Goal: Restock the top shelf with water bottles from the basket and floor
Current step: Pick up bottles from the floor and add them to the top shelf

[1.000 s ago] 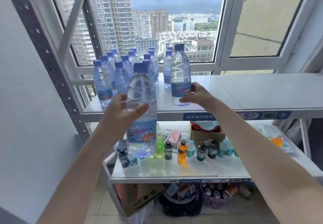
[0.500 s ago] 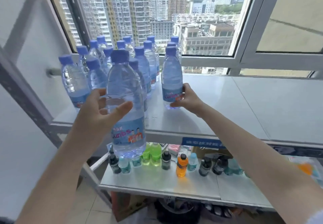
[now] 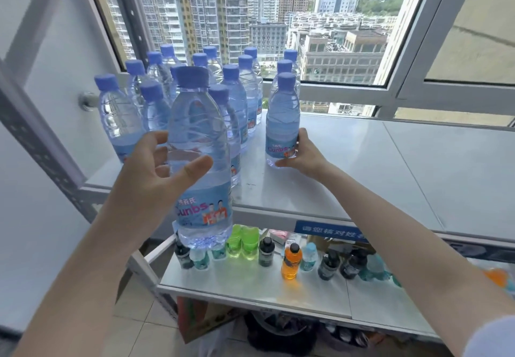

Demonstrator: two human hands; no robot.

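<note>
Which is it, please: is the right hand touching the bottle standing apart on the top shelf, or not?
Touching. The head view shows the right hand curled round the bottle at its label, with no gap between them.

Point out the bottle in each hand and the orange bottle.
Left hand's water bottle (image 3: pixel 198 116), head view, clear upper body.
Right hand's water bottle (image 3: pixel 278 147), head view, blue label.
Orange bottle (image 3: pixel 291 266), head view, body.

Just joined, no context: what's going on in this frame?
A person is restocking water. The left hand holds a raised bottle in front of the top shelf, not yet set down. The right hand grips a standing bottle on that shelf, right of the bottle group already there. The lower shelf carries small drinks.
</note>
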